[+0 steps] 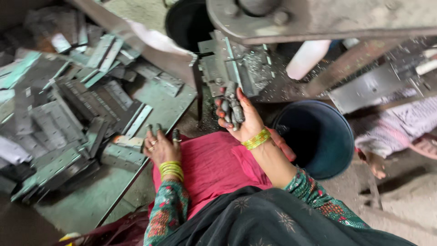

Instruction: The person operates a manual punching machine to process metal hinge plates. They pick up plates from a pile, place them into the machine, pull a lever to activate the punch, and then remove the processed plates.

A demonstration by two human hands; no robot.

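**Two hands at a metal-working bench, one full of small grey parts**

Nearest lies a pink cloth across the lap, between patterned green sleeves. The left hand, with yellow bangles at the wrist, rests at the edge of the grey-green metal tabletop; its grip is loose, fingers spread and dark with grime, touching a flat perforated grey metal strip but not closed on it. The right hand, wearing one broad yellow-green bangle, is raised with its grip curled round a bunch of small dark grey metal pieces; their exact number cannot be told. These pieces sit just below a grey steel press fixture. To the right stands one round dark blue plastic bucket; a second black round container stands farther back. A heap of many flat grey metal strips, too many to count, covers the left. Another person's patterned sleeve shows far right.
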